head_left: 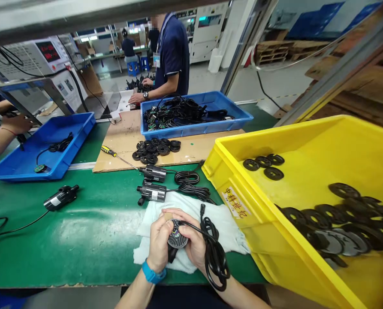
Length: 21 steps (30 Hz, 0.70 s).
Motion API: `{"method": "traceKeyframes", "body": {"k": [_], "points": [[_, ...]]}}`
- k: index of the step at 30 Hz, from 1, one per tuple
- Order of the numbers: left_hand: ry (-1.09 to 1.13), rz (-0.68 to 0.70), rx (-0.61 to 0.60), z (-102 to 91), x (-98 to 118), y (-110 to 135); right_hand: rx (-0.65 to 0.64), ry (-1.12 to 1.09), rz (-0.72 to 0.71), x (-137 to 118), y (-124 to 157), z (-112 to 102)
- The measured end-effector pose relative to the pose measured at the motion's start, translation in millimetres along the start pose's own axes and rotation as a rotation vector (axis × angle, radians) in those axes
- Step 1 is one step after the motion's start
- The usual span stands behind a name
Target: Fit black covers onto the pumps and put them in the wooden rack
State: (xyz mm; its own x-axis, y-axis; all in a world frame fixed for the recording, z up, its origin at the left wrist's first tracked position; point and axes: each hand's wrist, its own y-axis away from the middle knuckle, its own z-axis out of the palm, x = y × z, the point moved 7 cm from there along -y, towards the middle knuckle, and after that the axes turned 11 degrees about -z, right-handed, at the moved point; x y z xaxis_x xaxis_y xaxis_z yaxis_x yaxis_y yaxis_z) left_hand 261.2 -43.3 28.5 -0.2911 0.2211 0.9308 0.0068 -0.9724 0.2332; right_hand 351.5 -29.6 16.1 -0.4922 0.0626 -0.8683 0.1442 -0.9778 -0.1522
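In the middle of the head view, a small black water pump point(177, 241) is held between both hands, its round, swirl-grooved end facing up. My left hand point(159, 242) wraps around one side, thumb on the rim. From the other side my right hand point(196, 246) grips it, thumb pressing on the grooved face near the centre. A coiled black cable point(215, 253) runs from the pump and drapes over my right wrist. Beneath the hands lies a pale cloth point(233, 234). Most of the pump body is hidden by my fingers.
Two finished-looking pumps point(154, 192) with cables lie ahead, near a screwdriver point(109, 151) and a pile of black grooved discs point(155, 149). A yellow bin point(239, 171) with black rings stands right. Blue trays point(194, 126) sit behind. Co-workers' hands point(136, 98) are beyond.
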Motion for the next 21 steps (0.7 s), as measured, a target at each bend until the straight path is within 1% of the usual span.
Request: {"method": "traceKeyframes", "body": {"k": [2, 4, 8, 11, 13, 16, 18, 21], "points": [[0.003, 0.014, 0.009, -3.0, -0.2, 0.4, -0.018, 0.018, 0.008, 3.0, 0.9, -1.2], [-0.024, 0.052, -0.021, -5.2, 1.2, 2.3, -0.043, 0.048, -0.008, 2.7, 2.1, -2.2], [-0.165, 0.155, -0.186, -4.2, 5.9, 8.3, -0.064, 0.173, -0.082, -7.4, 7.5, -2.5], [-0.236, 0.16, -0.247, -5.5, 5.7, 9.6, -0.073, 0.25, -0.124, -16.8, 12.7, 2.6], [-0.25, 0.136, -0.253, -6.8, 5.0, 9.4, -0.084, 0.275, -0.126, -20.5, 15.1, 6.9], [-0.213, 0.07, -0.254, -6.5, 4.3, 9.6, -0.111, 0.284, -0.072, -20.0, 15.6, 9.7], [-0.177, 0.033, -0.239, -5.3, 4.8, 10.6, -0.136, 0.261, -0.031, -18.5, 14.1, 9.2], [-0.145, 0.021, -0.191, -3.0, 4.5, 12.7, -0.176, 0.195, 0.025, -16.0, 11.5, 7.1]]}}
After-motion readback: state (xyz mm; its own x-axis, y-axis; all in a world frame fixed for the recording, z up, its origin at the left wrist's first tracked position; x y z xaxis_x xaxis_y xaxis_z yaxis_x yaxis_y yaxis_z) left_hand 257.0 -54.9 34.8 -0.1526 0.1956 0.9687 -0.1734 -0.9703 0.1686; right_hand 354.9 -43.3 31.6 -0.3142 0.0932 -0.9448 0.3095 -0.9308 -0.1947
